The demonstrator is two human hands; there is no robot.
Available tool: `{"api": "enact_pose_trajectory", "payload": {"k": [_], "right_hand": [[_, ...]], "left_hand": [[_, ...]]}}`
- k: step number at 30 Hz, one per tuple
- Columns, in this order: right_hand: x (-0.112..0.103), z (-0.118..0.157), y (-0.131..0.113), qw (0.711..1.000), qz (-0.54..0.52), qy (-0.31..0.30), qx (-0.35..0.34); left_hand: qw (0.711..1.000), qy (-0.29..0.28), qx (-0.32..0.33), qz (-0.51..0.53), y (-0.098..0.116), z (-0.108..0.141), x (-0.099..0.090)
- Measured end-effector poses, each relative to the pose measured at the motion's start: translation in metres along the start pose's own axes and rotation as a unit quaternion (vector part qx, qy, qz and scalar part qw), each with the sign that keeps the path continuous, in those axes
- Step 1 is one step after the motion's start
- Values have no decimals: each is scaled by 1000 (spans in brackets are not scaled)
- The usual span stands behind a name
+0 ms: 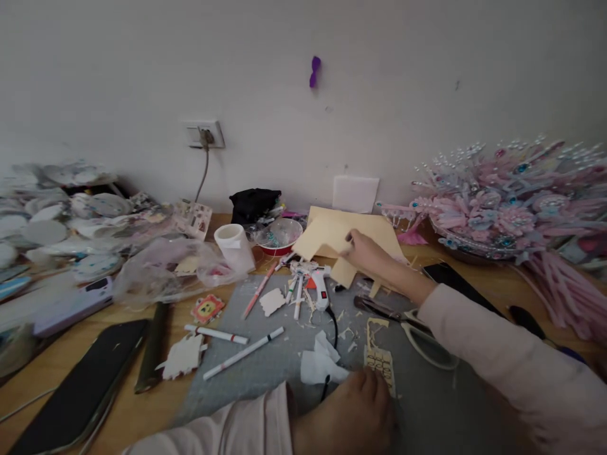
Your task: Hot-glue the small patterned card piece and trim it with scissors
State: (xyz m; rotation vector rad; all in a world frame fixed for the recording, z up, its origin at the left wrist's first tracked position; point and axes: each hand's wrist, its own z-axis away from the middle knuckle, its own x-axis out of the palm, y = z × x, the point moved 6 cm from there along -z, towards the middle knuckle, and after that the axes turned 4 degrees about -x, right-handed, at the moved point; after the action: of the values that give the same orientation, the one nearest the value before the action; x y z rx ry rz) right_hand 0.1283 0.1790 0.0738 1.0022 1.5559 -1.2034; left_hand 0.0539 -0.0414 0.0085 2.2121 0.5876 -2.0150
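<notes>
My right hand (365,251) reaches over the cream sheets (327,229) at the back of the grey mat (227,354); its thumb and fingertips are pinched at a small cream piece (343,272). Low in the view, my left hand (348,411) rests on the mat with its fingers curled down, and what lies under them is hidden. A crumpled white tissue (318,363) and a cut-out cream piece with a pattern (380,365) lie beside it. The white glue gun (321,284) sits between the hands, and scissors (417,328) lie under my right forearm.
Markers (244,352), a white roll (233,248) and a bowl of beads (281,234) stand or lie left of centre. Dark phones (80,385) lie at both sides. Plastic bags (165,268) fill the left; a basket of pink ornaments (502,208) is at the right.
</notes>
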Motion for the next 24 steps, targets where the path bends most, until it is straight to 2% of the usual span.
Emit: {"api": "enact_pose_trajectory", "payload": {"k": [3, 5, 9, 10, 13, 16, 18, 22, 23, 24], "right_hand": [[-12, -14, -1, 999, 31, 20, 26], [-10, -11, -13, 999, 44, 6, 20], [23, 16, -46, 995, 37, -89, -7], [35, 23, -53, 992, -3, -124, -15], [55, 33, -59, 984, -104, -142, -2], [59, 31, -54, 973, -180, -144, 28], [55, 32, -53, 954, -258, -145, 50], [41, 46, -59, 899, -410, -137, 77], [37, 51, -61, 879, -449, -138, 85], [33, 56, -63, 846, -507, -135, 96]], "left_hand": [[1000, 1, 2, -9, 0, 0, -3], [1000, 7, -1, -13, 1, 1, -3], [999, 29, -24, -27, 3, 1, -4], [999, 29, -30, -31, 4, 2, -3], [998, 26, -42, -43, 6, 4, -4], [997, 36, -53, -48, 7, 8, -7], [996, 42, -59, -45, 7, 10, -8], [995, 58, -79, -34, 8, 12, -8], [994, 61, -85, -32, 8, 13, -8], [993, 62, -93, -31, 8, 13, -8]]}}
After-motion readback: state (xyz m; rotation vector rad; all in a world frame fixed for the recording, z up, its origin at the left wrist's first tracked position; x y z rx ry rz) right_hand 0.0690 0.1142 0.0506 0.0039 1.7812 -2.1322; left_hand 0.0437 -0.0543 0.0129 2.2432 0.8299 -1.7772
